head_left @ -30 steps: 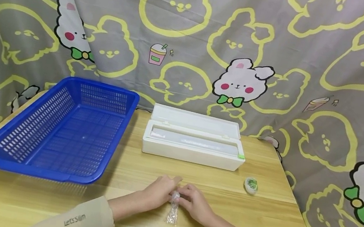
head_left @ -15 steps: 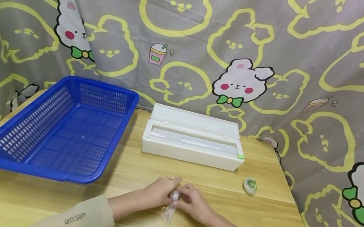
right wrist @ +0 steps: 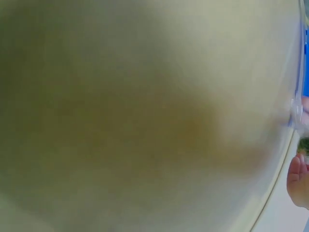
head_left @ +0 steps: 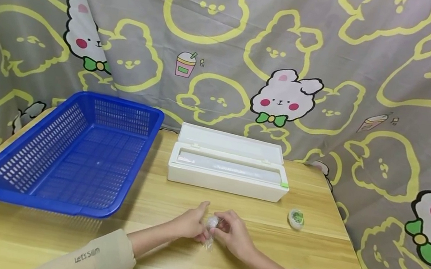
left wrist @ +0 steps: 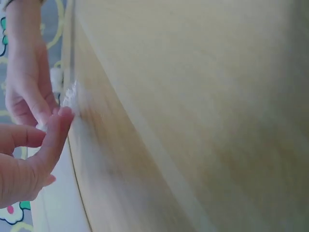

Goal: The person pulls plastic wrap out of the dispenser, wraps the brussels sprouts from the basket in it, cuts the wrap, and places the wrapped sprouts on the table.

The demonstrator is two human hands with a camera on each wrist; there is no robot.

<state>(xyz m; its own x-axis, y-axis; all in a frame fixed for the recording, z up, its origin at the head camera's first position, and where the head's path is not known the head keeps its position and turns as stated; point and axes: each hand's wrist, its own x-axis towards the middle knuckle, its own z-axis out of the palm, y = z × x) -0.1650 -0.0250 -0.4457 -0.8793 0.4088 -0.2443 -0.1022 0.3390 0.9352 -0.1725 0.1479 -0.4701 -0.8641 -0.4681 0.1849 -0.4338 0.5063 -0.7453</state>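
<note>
Between the hands is a small round bundle wrapped in clear plastic film, with a loose film tail hanging toward the near side. My right hand pinches the bundle from its right, thumb in front. My left hand is close on the other side; its thumb sticks up, apart from the bundle, and its fingertips touch or nearly touch the film. In the left wrist view, a left fingertip meets the crinkled film. Something green shows at the right wrist view's edge; the bundle is mostly hidden there.
A white film dispenser with its lid raised holds a roll of film behind the hands. To the left stands a large blue plastic basket. A film-wrapped ball with green contents lies at the right. A patterned curtain hangs behind the table.
The bundle has shifted slightly away and to the right. Its film tail has swung about and is now partly covered by the fingers. My left thumb has lifted off to the left.
</note>
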